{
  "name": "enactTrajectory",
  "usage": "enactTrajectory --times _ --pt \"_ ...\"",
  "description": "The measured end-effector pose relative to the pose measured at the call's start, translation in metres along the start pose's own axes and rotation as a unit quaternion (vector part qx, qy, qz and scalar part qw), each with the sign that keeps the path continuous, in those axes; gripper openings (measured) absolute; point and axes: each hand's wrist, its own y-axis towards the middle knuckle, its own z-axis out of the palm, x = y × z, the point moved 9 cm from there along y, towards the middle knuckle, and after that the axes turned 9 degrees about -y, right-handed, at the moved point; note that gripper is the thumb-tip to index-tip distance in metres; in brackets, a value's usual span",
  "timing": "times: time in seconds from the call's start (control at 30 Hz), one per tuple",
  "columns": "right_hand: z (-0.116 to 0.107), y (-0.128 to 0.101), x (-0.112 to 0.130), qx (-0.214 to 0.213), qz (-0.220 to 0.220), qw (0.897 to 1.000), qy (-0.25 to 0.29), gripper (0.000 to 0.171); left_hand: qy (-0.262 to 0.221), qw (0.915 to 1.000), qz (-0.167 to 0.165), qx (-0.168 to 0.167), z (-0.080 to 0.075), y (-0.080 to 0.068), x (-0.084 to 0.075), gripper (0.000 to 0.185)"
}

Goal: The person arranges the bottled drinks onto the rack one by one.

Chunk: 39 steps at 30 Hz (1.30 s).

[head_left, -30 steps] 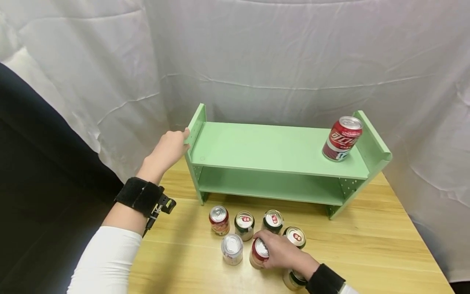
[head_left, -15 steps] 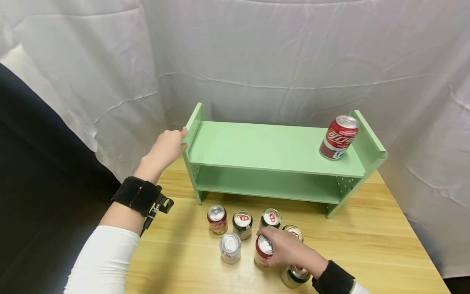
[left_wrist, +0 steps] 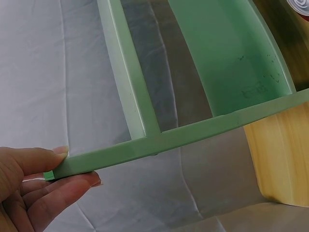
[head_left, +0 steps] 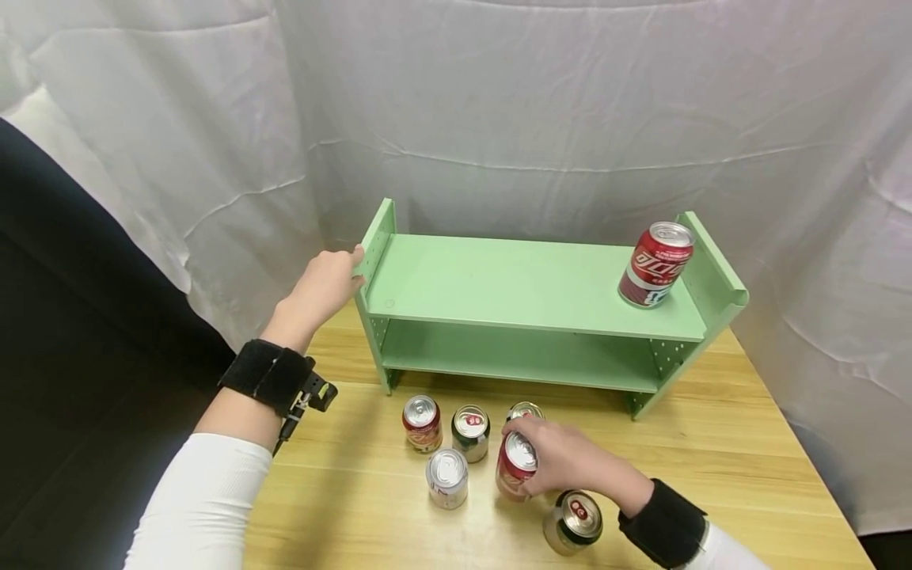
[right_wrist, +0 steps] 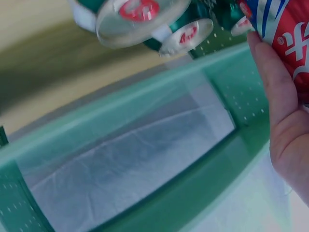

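At the left end of the green two-tier shelf (head_left: pixel 499 277), my left hand (head_left: pixel 322 289) pinches the side panel; in the left wrist view the thumb and fingers (left_wrist: pixel 63 193) lie on either side of the panel's end. My right hand (head_left: pixel 566 457) holds a red soda can (head_left: pixel 514 475) by its side, thumb and fingers around its upper part. White script shows on that red can in the right wrist view. Another red soda can (head_left: pixel 655 265) stands upright on the top tier, near the right panel.
On the wooden table (head_left: pixel 342 491) before the shelf stand a red can (head_left: pixel 422 425), a silver can (head_left: pixel 447 479) and green-and-gold cans (head_left: pixel 470 434), one (head_left: pixel 572 522) below my right hand. Another can (head_left: pixel 526 410) is partly hidden behind that hand. A pale cloth (head_left: pixel 534 103) hangs behind.
My right hand and the red can have shifted up and right in the head view, uncovering the green-and-gold can below and covering one behind. My left hand stays on the panel.
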Motion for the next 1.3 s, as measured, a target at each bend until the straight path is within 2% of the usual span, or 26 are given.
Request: enactTrajectory --times 0.13,0.37,0.53,0.8,1.1,1.3 --pt "-0.013 0.003 0.002 0.000 -0.011 1.000 0.008 0.070 -0.002 1.0000 0.001 0.000 0.000 0.000 -0.001 0.057" --pt "-0.035 0.004 0.002 -0.001 0.009 1.000 -0.030 0.067 -0.008 1.0000 0.000 0.001 0.001 -0.001 -0.001 0.057" --pt "-0.055 0.003 0.003 -0.005 0.009 0.999 -0.032 0.067 -0.004 1.0000 0.005 -0.001 0.001 -0.002 -0.002 0.057" --pt "-0.088 0.001 0.006 -0.012 -0.021 1.000 -0.012 0.064 0.004 0.9999 0.005 -0.011 -0.003 -0.002 0.000 0.058" --pt "-0.126 -0.007 0.005 -0.018 -0.004 0.999 -0.047 0.064 0.001 0.9999 0.001 -0.013 0.000 0.000 -0.002 0.057" --pt "-0.149 -0.009 0.006 -0.020 0.005 0.999 -0.048 0.060 0.002 0.9998 -0.004 -0.017 0.000 -0.002 -0.001 0.056"
